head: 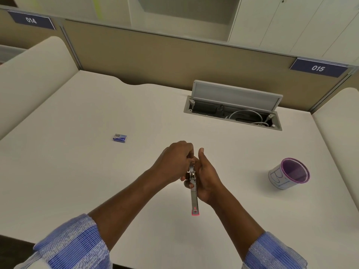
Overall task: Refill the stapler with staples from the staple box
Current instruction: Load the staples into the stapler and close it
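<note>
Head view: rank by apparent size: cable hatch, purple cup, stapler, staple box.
1. cable hatch, clearly largest.
2. purple cup.
3. stapler: longer than the cup but thin, partly covered by left hand and right hand, nearer the camera; 2 versus 3 unsure.
4. staple box, smallest.

An office: a pale bench (97, 113) walled by tan partitions (155, 55) with numbered signs 014 (31, 20) and 015 (318, 68), an open cable hatch (233, 111) beyond the right grip (206, 171), cabinets (291, 20) farther behind.
</note>
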Demonstrator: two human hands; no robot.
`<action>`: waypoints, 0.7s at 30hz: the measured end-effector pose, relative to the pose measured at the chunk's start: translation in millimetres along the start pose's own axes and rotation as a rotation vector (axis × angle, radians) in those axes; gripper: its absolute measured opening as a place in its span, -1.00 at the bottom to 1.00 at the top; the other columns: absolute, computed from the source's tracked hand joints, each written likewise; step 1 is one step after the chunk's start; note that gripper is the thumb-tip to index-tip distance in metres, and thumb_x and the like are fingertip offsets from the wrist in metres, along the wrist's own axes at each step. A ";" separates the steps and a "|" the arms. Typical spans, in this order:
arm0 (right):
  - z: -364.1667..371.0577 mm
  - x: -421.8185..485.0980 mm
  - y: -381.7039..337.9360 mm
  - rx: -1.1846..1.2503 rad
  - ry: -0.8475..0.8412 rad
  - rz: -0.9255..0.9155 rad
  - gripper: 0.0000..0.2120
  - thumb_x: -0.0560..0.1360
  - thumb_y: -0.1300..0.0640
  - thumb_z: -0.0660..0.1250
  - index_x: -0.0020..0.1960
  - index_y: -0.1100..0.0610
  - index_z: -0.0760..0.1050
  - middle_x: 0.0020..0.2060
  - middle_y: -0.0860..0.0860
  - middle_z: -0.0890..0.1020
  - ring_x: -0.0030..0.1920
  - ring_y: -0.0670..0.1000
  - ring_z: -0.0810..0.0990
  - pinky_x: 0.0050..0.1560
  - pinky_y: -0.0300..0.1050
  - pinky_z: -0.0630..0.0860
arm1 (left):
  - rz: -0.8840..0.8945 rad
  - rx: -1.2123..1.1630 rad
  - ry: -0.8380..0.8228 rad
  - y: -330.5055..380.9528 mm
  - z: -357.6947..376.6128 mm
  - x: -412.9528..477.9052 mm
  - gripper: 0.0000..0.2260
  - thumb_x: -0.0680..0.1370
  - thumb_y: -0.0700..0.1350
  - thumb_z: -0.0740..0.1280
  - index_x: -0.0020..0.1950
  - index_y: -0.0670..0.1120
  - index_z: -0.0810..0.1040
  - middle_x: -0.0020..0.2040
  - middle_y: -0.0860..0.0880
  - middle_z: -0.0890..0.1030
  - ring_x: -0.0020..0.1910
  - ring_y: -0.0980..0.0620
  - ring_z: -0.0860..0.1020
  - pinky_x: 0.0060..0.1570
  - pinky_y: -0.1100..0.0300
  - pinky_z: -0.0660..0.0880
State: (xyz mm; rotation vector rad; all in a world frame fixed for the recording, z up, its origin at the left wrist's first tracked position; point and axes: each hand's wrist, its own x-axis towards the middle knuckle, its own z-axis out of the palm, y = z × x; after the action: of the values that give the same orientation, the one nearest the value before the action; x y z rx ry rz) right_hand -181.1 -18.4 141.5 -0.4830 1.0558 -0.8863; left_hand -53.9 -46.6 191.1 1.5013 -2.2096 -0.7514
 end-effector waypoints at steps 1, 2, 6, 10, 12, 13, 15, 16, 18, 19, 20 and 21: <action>0.0 0.0 0.1 0.002 -0.007 0.005 -0.40 0.62 -0.37 0.04 0.15 0.17 0.45 -0.21 0.14 0.58 -0.35 0.09 0.56 -0.55 -0.19 0.31 | 0.007 -0.010 0.010 -1.1 0.5 -0.7 -0.95 0.56 -0.18 0.30 -0.09 -0.10 0.54 -0.13 -0.03 0.56 -0.16 -0.03 0.53 -0.18 0.11 0.41; -0.1 0.0 0.0 0.007 -0.017 0.011 -0.39 0.61 -0.38 0.04 0.11 0.18 0.45 -0.23 0.14 0.58 -0.36 0.09 0.56 -0.55 -0.20 0.30 | 0.017 -0.018 0.019 -2.4 0.7 -1.5 -0.95 0.56 -0.19 0.30 -0.09 -0.11 0.54 -0.13 -0.03 0.56 -0.16 -0.04 0.53 -0.18 0.10 0.43; -1.9 -0.1 -0.6 0.045 -0.048 0.044 -0.34 0.60 -0.40 0.03 0.06 0.19 0.50 -0.30 0.11 0.62 -0.40 0.07 0.57 -0.57 -0.21 0.32 | 0.137 -0.021 0.044 -11.3 0.9 -10.6 -0.87 0.57 -0.22 0.25 -0.03 -0.09 0.59 -0.07 0.00 0.53 -0.19 -0.01 0.55 -0.17 0.03 0.52; -7.1 -1.6 -2.9 0.041 -0.042 0.078 -0.30 0.57 -0.44 0.04 0.13 0.15 0.58 -0.27 0.09 0.64 -0.39 0.06 0.56 -0.55 -0.24 0.31 | 0.380 0.126 0.015 -26.9 3.1 -28.4 -0.72 0.50 -0.31 0.25 0.01 -0.02 0.67 0.05 -0.02 0.56 -0.12 -0.02 0.52 -0.24 0.06 0.50; -9.4 -3.3 -3.9 0.022 -0.044 0.097 -0.30 0.56 -0.46 0.04 0.05 0.12 0.64 -0.28 0.09 0.64 -0.39 0.06 0.57 -0.53 -0.24 0.31 | 0.439 0.165 0.000 -33.1 4.3 -33.2 -0.66 0.44 -0.36 0.26 0.01 -0.01 0.69 0.07 -0.05 0.58 -0.10 -0.05 0.51 -0.22 0.12 0.45; -9.9 -4.1 -3.6 0.008 -0.040 0.110 -0.29 0.56 -0.46 0.04 0.02 0.11 0.66 -0.29 0.08 0.64 -0.40 0.07 0.57 -0.53 -0.24 0.30 | 0.450 0.182 -0.011 -35.5 5.0 -34.2 -0.62 0.42 -0.39 0.27 0.03 0.00 0.69 0.09 -0.06 0.58 -0.09 -0.05 0.50 -0.21 0.13 0.42; -9.9 -5.3 -3.4 -0.023 -0.031 0.130 -0.29 0.55 -0.47 0.04 0.00 0.11 0.65 -0.30 0.08 0.64 -0.40 0.07 0.57 -0.55 -0.24 0.30 | 0.468 0.197 -0.036 -38.6 5.3 -33.3 -0.59 0.40 -0.40 0.27 0.04 0.02 0.69 0.10 -0.06 0.58 -0.09 -0.04 0.49 -0.22 0.11 0.44; -9.7 -5.5 -2.9 -0.037 -0.026 0.139 -0.29 0.55 -0.47 0.04 0.02 0.12 0.63 -0.30 0.08 0.63 -0.41 0.07 0.57 -0.56 -0.24 0.29 | 0.477 0.194 -0.049 -39.7 5.3 -32.9 -0.60 0.39 -0.38 0.27 0.04 0.03 0.68 0.10 -0.05 0.57 -0.10 -0.03 0.49 -0.24 0.08 0.46; -9.9 -5.7 -2.6 -0.051 -0.013 0.151 -0.28 0.54 -0.48 0.05 0.07 0.15 0.59 -0.31 0.08 0.61 -0.41 0.06 0.55 -0.56 -0.25 0.27 | 0.500 0.215 -0.078 -41.2 4.8 -32.0 -0.64 0.41 -0.29 0.27 0.06 0.06 0.67 0.10 -0.05 0.57 -0.14 -0.03 0.48 -0.24 0.06 0.45; -10.4 -5.7 -2.9 -0.056 -0.006 0.155 -0.28 0.54 -0.48 0.05 0.10 0.16 0.56 -0.30 0.09 0.60 -0.41 0.06 0.54 -0.56 -0.25 0.26 | 0.499 0.249 -0.076 -42.8 5.0 -31.5 -0.66 0.43 -0.25 0.27 0.09 0.07 0.67 0.10 -0.06 0.57 -0.14 -0.04 0.48 -0.23 0.06 0.44; -11.2 -5.7 -3.0 -0.060 0.002 0.158 -0.28 0.54 -0.48 0.05 0.13 0.16 0.54 -0.29 0.10 0.61 -0.40 0.05 0.53 -0.56 -0.25 0.26 | 0.482 0.288 -0.053 -44.8 5.8 -30.9 -0.67 0.45 -0.21 0.28 0.13 0.07 0.66 0.11 -0.09 0.57 -0.13 -0.06 0.50 -0.21 0.06 0.44; -11.3 -5.7 -3.3 -0.065 0.006 0.161 -0.27 0.55 -0.48 0.04 0.14 0.17 0.54 -0.26 0.12 0.63 -0.40 0.05 0.52 -0.57 -0.26 0.26 | 0.438 0.317 -0.018 -46.9 6.9 -30.5 -0.67 0.47 -0.17 0.29 0.18 0.05 0.65 0.13 -0.12 0.58 -0.11 -0.09 0.53 -0.18 0.04 0.45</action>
State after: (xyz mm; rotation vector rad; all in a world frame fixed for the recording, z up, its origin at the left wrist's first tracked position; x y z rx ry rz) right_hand -193.7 -15.0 141.9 -0.4428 1.1156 -0.7129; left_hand -12.0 -30.4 156.9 1.0651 -2.6330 -0.2858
